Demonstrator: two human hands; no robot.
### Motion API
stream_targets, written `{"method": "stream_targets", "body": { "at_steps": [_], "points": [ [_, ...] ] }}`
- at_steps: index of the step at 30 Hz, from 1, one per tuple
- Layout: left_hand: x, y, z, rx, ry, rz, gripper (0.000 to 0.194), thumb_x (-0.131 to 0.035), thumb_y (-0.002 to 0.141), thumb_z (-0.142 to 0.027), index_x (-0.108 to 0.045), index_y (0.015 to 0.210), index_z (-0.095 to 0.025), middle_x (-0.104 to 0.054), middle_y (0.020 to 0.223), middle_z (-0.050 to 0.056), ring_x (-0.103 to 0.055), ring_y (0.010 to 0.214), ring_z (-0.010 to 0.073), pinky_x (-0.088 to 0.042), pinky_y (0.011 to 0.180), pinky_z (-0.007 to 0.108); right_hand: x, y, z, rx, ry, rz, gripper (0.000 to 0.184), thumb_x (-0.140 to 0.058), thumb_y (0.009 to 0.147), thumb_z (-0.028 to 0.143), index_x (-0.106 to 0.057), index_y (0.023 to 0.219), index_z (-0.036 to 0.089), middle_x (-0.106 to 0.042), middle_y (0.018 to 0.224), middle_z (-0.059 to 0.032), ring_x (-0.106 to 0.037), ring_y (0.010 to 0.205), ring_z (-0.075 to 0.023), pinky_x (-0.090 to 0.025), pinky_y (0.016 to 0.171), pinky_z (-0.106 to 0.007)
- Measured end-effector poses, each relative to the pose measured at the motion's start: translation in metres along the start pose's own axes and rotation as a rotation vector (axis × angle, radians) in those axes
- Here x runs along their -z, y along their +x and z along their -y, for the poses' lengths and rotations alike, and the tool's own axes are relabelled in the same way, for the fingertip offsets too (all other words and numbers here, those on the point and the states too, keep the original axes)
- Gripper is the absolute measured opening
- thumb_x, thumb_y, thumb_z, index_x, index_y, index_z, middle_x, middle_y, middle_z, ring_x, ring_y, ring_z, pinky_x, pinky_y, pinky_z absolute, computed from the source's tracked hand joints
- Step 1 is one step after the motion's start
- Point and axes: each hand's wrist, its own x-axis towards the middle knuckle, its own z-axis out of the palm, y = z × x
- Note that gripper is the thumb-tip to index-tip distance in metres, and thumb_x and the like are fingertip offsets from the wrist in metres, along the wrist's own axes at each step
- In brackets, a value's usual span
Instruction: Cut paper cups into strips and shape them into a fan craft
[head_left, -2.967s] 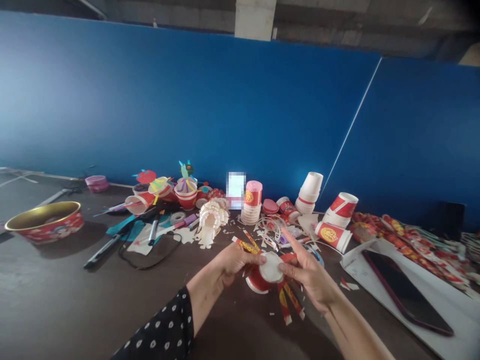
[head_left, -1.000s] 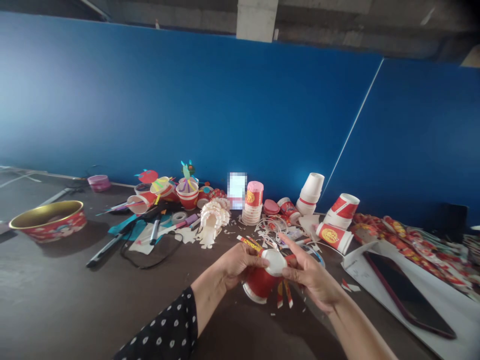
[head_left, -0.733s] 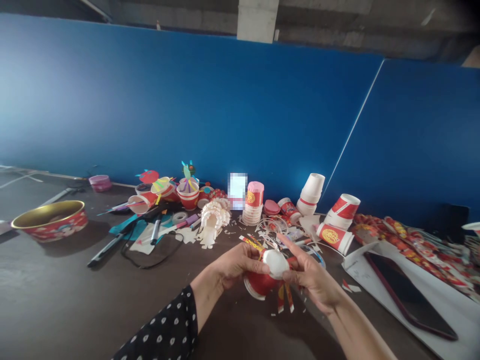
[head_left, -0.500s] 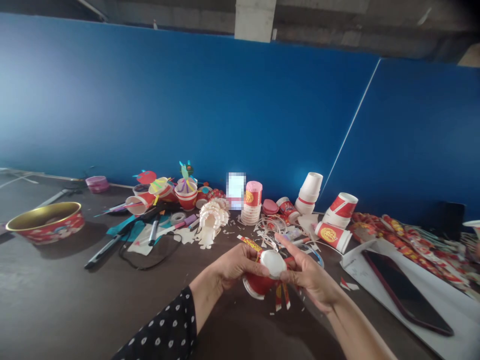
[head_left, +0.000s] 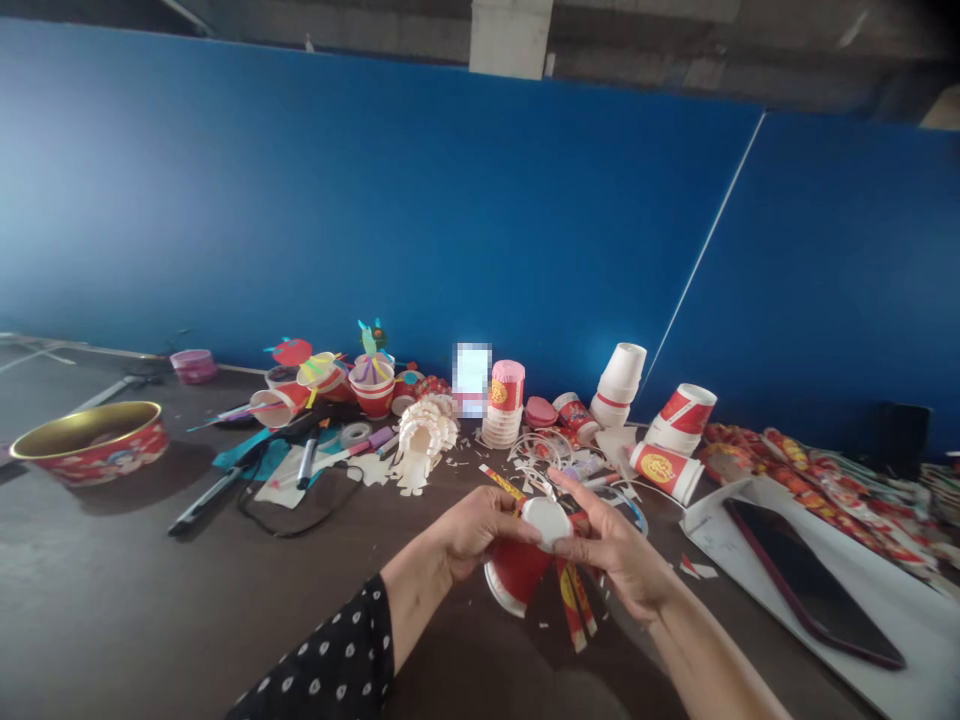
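Note:
Between both hands, above the dark table, is a red paper cup with a white base and rim. My left hand grips it from the left, thumb pressed at the white base. From the right my right hand pinches it, thumb at the base edge and index finger stretched out beyond. Red-and-yellow paper strips hang below the right hand, and another strip sticks out past the left fingers. Whether the strips are fixed to the cup is hidden by the fingers.
Behind the hands stand a cup stack and a cut white paper piece. At left are a red tin bowl, markers and decorated cups. A phone lies on a white box lid at right.
The cup has tilted a little in my hands, showing more of its red side. The hanging strips now reach lower and show more. Both hands have barely moved.

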Motion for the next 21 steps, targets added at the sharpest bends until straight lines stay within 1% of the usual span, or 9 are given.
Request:
{"method": "stream_targets", "body": {
  "at_steps": [5,10,16,21],
  "points": [
    [-0.003,0.002,0.001,0.010,-0.034,-0.050,0.029,-0.077,0.042,-0.011,-0.069,0.069,-0.005,-0.068,0.062,0.009,-0.063,0.059,0.0176,-0.048,0.067,0.028,-0.003,0.000,0.001,-0.004,0.013,-0.017,0.087,-0.077,0.060,0.023,-0.032,0.134,0.022,-0.069,0.079,-0.0002,-0.063,0.081,-0.0212,-0.043,0.080,-0.034],
    [-0.006,0.001,-0.001,0.008,-0.025,-0.099,0.027,-0.076,0.041,-0.011,-0.068,0.066,-0.004,-0.067,0.060,0.009,-0.063,0.059,0.0185,-0.048,0.065,0.028,-0.005,-0.001,0.000,0.023,-0.012,-0.055,0.067,-0.076,0.060,0.024,-0.044,0.119,0.020,-0.069,0.080,-0.0008,-0.062,0.077,-0.0185,-0.043,0.077,-0.032],
    [-0.011,0.000,-0.001,0.011,0.016,-0.175,0.021,-0.071,0.042,-0.009,-0.067,0.062,-0.004,-0.067,0.057,0.008,-0.060,0.052,0.0159,-0.045,0.056,0.024,-0.004,0.001,-0.004,0.033,-0.023,-0.072,0.054,-0.073,0.061,0.023,-0.046,0.108,0.021,-0.066,0.077,-0.0003,-0.062,0.074,-0.0182,-0.045,0.070,-0.031],
    [-0.011,0.000,-0.001,0.015,0.048,-0.198,0.019,-0.069,0.044,-0.010,-0.066,0.062,-0.005,-0.065,0.054,0.006,-0.058,0.048,0.0127,-0.044,0.053,0.022,-0.006,0.000,-0.002,0.038,-0.030,-0.073,0.052,-0.072,0.063,0.024,-0.044,0.107,0.021,-0.066,0.077,0.0006,-0.061,0.072,-0.0171,-0.045,0.068,-0.029]
  ]
}}
